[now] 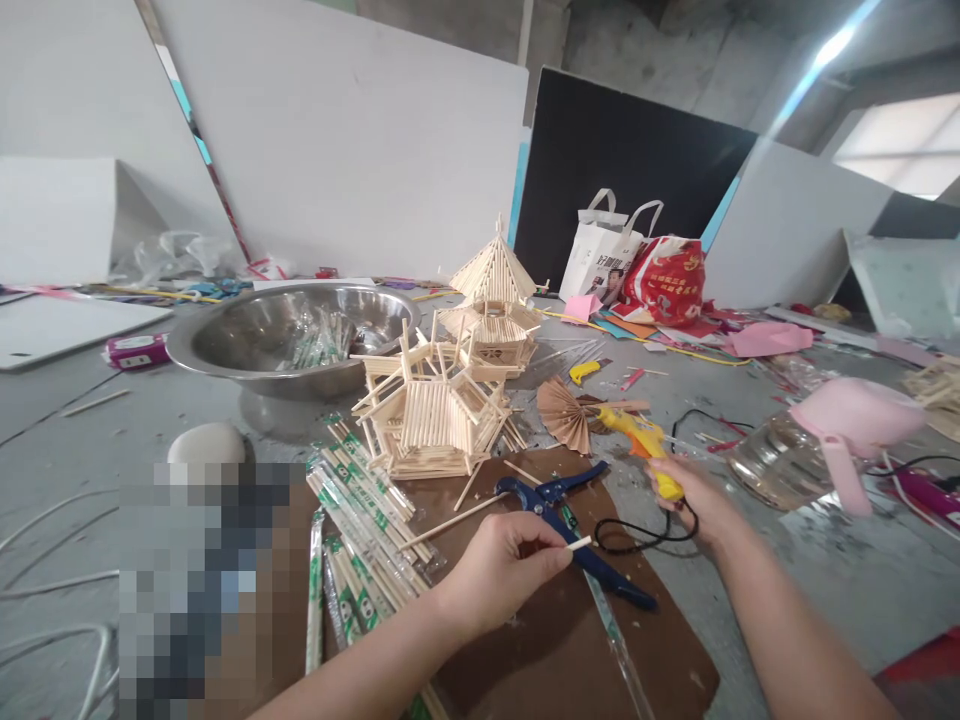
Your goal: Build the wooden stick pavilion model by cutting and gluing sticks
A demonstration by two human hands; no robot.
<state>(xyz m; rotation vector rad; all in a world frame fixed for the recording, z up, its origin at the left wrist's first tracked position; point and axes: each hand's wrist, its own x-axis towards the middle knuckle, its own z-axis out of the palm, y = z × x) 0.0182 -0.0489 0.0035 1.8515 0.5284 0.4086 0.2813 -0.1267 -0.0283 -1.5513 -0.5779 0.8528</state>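
Note:
Between thumb and fingertips, my left hand (510, 562) pinches a short piece of chopstick (579, 544) over a brown board (525, 660). My right hand (694, 495) is wrapped round the handle of a yellow glue gun (637, 438), whose nozzle points left. Blue-handled cutters (559, 515) lie on the board just beyond my left hand. Left of that hand are several wrapped chopsticks (367, 500) in green-printed sleeves. Farther back stands a half-open chopstick model (435, 415) with sloping panels. Behind it is a pagoda-like chopstick model (495, 290) with a pointed roof.
A large metal basin (217, 345) with wrapped chopsticks stands at the back left. A yellow utility knife (585, 371) and a folded brown paper fan (564, 412) lie beyond the glue gun. At right rests a pink-lidded clear jug (795, 450). Bags (664, 280) and scraps line the wall.

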